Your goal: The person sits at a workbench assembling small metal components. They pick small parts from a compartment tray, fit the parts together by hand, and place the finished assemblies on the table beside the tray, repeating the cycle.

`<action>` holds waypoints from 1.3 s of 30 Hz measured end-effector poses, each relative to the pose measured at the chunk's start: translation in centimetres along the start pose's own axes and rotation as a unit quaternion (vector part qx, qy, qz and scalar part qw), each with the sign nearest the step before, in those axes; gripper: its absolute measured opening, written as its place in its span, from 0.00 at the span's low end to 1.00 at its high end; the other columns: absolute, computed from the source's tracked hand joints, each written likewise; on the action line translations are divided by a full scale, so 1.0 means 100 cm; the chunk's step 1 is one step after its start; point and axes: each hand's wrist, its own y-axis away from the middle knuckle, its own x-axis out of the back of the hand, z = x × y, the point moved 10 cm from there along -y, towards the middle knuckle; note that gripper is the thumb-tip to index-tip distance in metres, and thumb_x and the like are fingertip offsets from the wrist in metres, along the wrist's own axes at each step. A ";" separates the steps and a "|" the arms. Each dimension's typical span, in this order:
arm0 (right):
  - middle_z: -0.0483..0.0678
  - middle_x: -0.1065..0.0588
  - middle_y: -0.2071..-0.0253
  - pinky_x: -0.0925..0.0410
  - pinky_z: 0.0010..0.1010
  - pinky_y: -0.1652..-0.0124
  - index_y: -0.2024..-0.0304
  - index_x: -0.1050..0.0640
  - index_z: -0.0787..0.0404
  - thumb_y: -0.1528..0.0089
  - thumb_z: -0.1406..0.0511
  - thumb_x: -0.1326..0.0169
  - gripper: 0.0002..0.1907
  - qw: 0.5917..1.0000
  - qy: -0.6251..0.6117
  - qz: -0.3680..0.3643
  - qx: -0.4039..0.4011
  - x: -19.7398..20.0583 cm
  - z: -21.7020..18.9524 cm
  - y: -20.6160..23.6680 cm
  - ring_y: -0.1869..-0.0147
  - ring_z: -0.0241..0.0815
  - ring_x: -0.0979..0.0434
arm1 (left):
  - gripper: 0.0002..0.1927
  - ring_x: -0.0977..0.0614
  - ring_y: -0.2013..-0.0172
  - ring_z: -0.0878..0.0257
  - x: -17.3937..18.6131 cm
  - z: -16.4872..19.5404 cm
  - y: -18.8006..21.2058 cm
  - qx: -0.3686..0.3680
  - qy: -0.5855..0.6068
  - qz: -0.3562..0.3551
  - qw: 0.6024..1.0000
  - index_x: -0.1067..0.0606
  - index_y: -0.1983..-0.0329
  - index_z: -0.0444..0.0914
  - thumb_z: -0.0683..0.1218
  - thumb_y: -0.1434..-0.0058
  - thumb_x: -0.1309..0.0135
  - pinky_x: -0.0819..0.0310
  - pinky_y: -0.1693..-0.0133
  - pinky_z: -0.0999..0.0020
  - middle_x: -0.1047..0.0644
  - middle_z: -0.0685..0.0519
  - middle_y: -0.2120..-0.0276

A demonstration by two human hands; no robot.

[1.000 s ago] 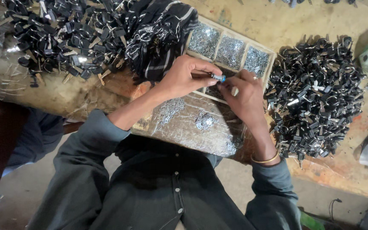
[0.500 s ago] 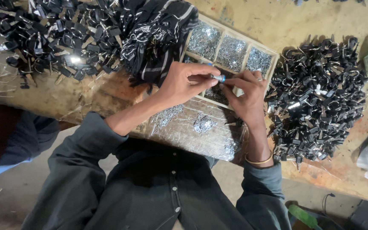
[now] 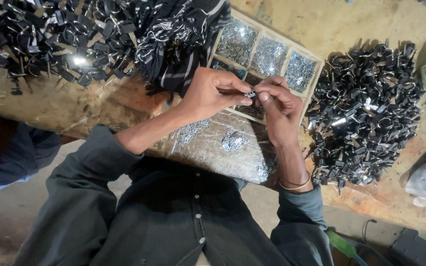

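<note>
Both hands meet over the middle of the bench, above the near edge of a wooden tray (image 3: 307,87). The left hand (image 3: 208,93) has its fingers curled, thumb and forefinger pinched on a small metal clip (image 3: 250,93). The right hand (image 3: 279,111) comes at it from the other side, its fingertips closed on the same clip, so the piece sits held between the two hands. A thin bangle (image 3: 294,186) circles the right wrist.

The tray is split into compartments; the three along its far side hold heaps of small shiny metal parts (image 3: 267,54). On the foil sheet (image 3: 223,157) at the bench's near edge lie loose silver bits (image 3: 232,140), just below the hands. A big pile of black pieces (image 3: 366,113) fills the bench's right side, beside the tray. Another black pile (image 3: 50,39) spreads over the far left corner, with a striped cloth (image 3: 183,39) lying between it and the tray.
</note>
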 end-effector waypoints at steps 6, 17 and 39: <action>0.48 0.27 0.48 0.31 0.28 0.47 0.50 0.19 0.68 0.30 0.77 0.44 0.08 0.989 0.137 -0.013 0.061 -0.015 -0.020 0.002 0.44 0.38 0.27 | 0.10 0.12 0.56 0.61 0.003 -0.006 0.003 -0.001 -0.007 0.008 1.000 0.19 0.59 0.30 0.34 0.43 0.31 0.13 0.53 0.70 0.15 0.46 0.60; 0.50 0.22 0.53 0.33 0.23 0.59 0.57 0.17 0.66 0.37 0.77 0.35 0.07 0.967 0.220 0.088 0.088 0.016 -0.024 0.009 0.55 0.35 0.25 | 0.09 0.11 0.56 0.60 0.003 -0.008 0.008 -0.020 -0.043 0.010 0.999 0.18 0.60 0.31 0.36 0.43 0.32 0.11 0.54 0.68 0.15 0.46 0.60; 0.48 0.26 0.52 0.32 0.25 0.52 0.53 0.17 0.68 0.35 0.77 0.37 0.09 0.961 0.241 0.024 0.134 -0.004 -0.022 0.021 0.50 0.37 0.26 | 0.11 0.11 0.60 0.62 0.002 -0.014 0.016 -0.002 -0.068 0.012 0.998 0.17 0.62 0.32 0.38 0.46 0.28 0.13 0.57 0.71 0.15 0.47 0.63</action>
